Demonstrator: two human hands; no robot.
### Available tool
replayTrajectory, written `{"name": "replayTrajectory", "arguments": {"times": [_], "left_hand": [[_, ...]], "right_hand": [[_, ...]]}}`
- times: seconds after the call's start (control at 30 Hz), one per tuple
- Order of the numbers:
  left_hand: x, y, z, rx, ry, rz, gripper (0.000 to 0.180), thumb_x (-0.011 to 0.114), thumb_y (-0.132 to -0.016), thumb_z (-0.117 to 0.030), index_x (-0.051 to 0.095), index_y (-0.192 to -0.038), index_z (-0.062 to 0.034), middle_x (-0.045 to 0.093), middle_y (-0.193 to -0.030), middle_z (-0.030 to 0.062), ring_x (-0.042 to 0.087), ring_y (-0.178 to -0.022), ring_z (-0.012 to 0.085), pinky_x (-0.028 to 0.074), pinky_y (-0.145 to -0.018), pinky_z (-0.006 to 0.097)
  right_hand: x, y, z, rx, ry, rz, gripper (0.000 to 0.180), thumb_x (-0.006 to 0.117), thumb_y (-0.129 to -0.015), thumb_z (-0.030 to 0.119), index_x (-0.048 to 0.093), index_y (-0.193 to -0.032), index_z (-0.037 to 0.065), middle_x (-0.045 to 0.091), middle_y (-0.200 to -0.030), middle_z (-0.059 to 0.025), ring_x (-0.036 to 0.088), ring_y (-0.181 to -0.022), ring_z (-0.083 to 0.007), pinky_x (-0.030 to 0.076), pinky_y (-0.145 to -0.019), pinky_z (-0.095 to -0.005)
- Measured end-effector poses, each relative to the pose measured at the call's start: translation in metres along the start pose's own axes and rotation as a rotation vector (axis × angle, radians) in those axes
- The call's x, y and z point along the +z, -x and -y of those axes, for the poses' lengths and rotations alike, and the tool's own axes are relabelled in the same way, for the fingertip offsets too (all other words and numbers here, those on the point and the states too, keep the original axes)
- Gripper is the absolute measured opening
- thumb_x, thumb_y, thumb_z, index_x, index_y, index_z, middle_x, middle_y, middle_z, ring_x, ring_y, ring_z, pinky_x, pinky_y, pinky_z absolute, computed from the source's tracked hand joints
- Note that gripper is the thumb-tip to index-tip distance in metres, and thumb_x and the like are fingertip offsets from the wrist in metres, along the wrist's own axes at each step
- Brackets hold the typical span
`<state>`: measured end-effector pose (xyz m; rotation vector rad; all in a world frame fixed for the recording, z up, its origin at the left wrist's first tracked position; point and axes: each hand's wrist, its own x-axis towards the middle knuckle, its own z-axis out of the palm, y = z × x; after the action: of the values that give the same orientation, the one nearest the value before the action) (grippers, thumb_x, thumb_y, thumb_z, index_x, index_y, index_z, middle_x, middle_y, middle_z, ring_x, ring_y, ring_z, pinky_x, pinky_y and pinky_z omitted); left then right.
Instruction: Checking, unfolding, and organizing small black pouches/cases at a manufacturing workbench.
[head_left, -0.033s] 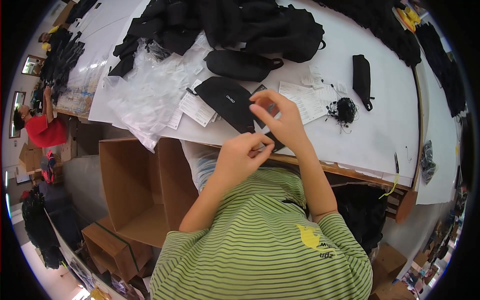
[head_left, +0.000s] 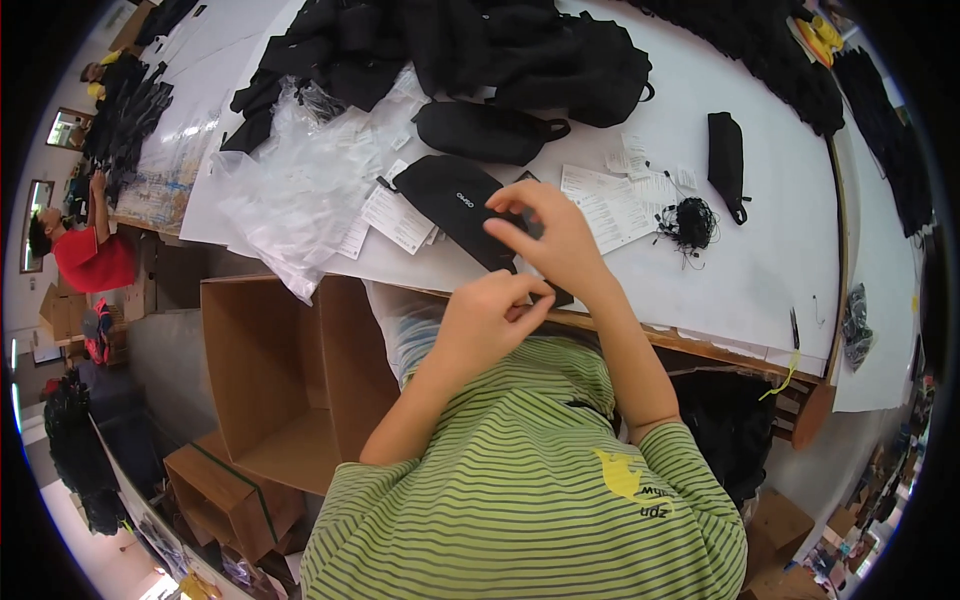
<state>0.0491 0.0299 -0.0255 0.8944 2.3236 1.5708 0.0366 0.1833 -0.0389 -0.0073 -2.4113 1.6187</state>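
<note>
My left hand [head_left: 500, 310] is closed in a pinch near the table's front edge; whatever its fingertips hold is too small to make out. Beside those fingertips, part of a dark card [head_left: 562, 294] shows at the edge. Above and to the right, my right hand [head_left: 548, 238] has its thumb and curved fingers apart, over the right side of a black fabric pouch [head_left: 445, 200] with a small white mark. Another black pouch [head_left: 475, 132] with a loop at its end lies just behind. Printed paper tags [head_left: 398, 218] stick out from the front pouch's left side.
A heap of black pouches [head_left: 450, 50] covers the far table, with clear plastic bags [head_left: 285, 200] at left. To the right lie white printed tags [head_left: 610, 205], a tangle of black cords [head_left: 690, 224] and a slim black pouch [head_left: 726, 160]. An open cardboard box [head_left: 265, 375] stands below left.
My right hand has shifted slightly left over the front pouch, and its thumb has moved down and left. My left hand keeps its pinch, a little further right.
</note>
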Motion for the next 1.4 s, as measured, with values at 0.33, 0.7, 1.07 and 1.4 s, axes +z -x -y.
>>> {"name": "replayTrajectory", "arguments": {"times": [0.33, 0.7, 1.07, 1.4], "left_hand": [[-0.007, 0.005, 0.017, 0.024, 0.036, -0.092, 0.016, 0.068, -0.078, -0.003, 0.065, -0.093, -0.0059, 0.062, -0.090, 0.0057, 0.057, -0.075, 0.0180, 0.047, -0.061, 0.027], [-0.041, -0.019, 0.040, 0.363, -0.680, -0.291, 0.034, 0.076, -0.069, -0.011, 0.066, -0.101, -0.0134, 0.059, -0.108, -0.0026, 0.049, -0.104, 0.0217, 0.033, -0.087, 0.034], [-0.050, -0.013, 0.036, 0.567, -0.617, -0.271, 0.036, 0.074, -0.058, -0.005, 0.068, -0.092, -0.0135, 0.064, -0.096, -0.0046, 0.055, -0.093, 0.0185, 0.034, -0.083, 0.032], [-0.055, -0.010, 0.035, 0.566, -0.656, -0.190, 0.034, 0.071, -0.064, -0.008, 0.066, -0.098, -0.0097, 0.061, -0.098, -0.0014, 0.054, -0.096, 0.0196, 0.036, -0.083, 0.034]], "right_hand": [[0.026, -0.011, -0.016, -0.029, 0.413, 0.025, 0.028, 0.061, -0.079, 0.016, 0.066, -0.105, 0.007, 0.068, -0.087, -0.0126, 0.064, -0.079, -0.0312, 0.050, -0.070, -0.0385], [-0.029, 0.012, 0.042, -0.001, 0.189, 0.100, 0.025, 0.058, -0.085, 0.014, 0.066, -0.107, 0.006, 0.066, -0.079, -0.0147, 0.061, -0.062, -0.0282, 0.048, -0.060, -0.0326], [-0.038, 0.026, 0.069, 0.016, 0.186, 0.179, 0.023, 0.058, -0.083, 0.012, 0.066, -0.103, 0.003, 0.067, -0.081, -0.0154, 0.064, -0.067, -0.0313, 0.049, -0.061, -0.0333], [-0.039, 0.025, 0.073, 0.010, 0.161, 0.188, 0.023, 0.058, -0.083, 0.011, 0.067, -0.102, 0.003, 0.067, -0.080, -0.0162, 0.063, -0.066, -0.0311, 0.049, -0.061, -0.0327]]}}
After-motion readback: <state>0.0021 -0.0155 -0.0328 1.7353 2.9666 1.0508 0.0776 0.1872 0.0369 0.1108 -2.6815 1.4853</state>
